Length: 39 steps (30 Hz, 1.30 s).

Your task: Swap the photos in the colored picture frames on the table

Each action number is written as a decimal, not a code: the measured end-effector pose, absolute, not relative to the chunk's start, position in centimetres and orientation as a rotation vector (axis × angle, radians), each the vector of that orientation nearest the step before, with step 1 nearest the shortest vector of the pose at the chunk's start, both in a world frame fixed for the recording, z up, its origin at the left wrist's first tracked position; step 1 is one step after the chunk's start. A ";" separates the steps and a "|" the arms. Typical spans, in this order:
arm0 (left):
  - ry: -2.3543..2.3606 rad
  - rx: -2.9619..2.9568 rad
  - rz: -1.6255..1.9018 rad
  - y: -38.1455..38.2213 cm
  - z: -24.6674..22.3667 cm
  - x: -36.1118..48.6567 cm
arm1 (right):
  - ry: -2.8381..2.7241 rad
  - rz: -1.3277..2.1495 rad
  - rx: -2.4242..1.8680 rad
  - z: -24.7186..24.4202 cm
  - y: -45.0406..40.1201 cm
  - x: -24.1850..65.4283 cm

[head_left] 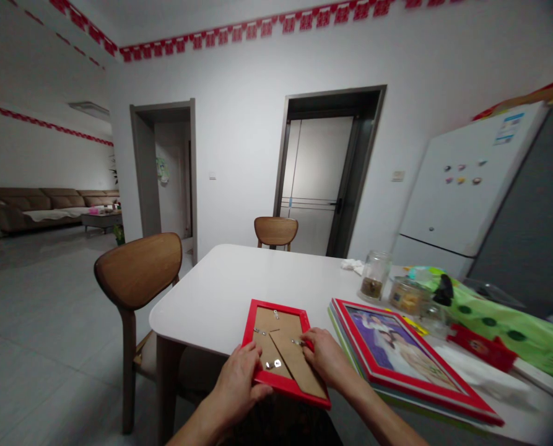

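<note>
A red picture frame (283,305) lies face down at the table's near edge, its brown backing board (283,321) up. A folded stand leg (295,364) runs slantwise over the board. Small metal clips (272,365) sit around the board's sides. My left hand (238,379) grips the frame's left edge near the lower corner, thumb along the bottom. On the opposite side my right hand (326,356) is closed over the right edge, fingertips by a clip (297,342). To the right, a larger red frame with a photo (392,344) rests face up on a stack of frames.
The white table (239,272) also bears a glass jar (374,275), a food container (407,296), a green bag (499,322) and crumpled tissue (353,266). Wooden chairs stand at the left (139,269) and far side (276,230). A fridge (462,186) is at the right.
</note>
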<state>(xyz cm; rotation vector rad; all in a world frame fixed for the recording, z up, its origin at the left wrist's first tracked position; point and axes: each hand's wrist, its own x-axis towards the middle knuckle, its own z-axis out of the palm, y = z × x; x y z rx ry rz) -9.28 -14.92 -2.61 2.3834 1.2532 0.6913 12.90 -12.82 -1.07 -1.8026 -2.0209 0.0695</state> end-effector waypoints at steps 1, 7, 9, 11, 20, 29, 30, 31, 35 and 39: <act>1.251 2.376 0.694 -14.9 -2.5 -9.3 | -2.013 0.036 -1.810 -1.2 -12.7 12.8; 1.263 2.351 0.677 -15.0 -2.2 -9.3 | -1.978 -0.021 -1.877 -1.6 -11.8 12.2; 1.263 2.345 0.671 -15.0 -2.2 -9.4 | -1.967 -0.002 -1.897 -1.8 -11.7 12.3; 1.250 2.351 0.661 -14.9 -2.2 -9.4 | -1.958 0.011 -1.909 -1.9 -11.5 12.4; 1.250 2.353 0.672 -14.6 -3.0 -9.6 | -1.941 -0.036 -1.841 -1.6 -10.9 10.7; 1.155 2.353 0.736 -15.3 -1.0 -9.2 | -2.079 0.120 -1.698 -2.0 -8.2 4.4; 1.156 2.349 0.730 -15.4 -0.9 -9.2 | -2.067 0.107 -1.720 -2.1 -7.9 4.2; 1.159 2.347 0.723 -15.4 -0.9 -9.2 | -2.053 0.093 -1.744 -2.2 -7.7 4.0; 1.194 2.352 0.678 -15.1 -1.7 -9.4 | -2.020 0.032 -1.822 -2.4 -7.3 4.4; 1.253 2.320 0.630 -14.8 -2.8 -9.5 | -1.966 -0.066 -1.905 -2.5 -7.0 5.5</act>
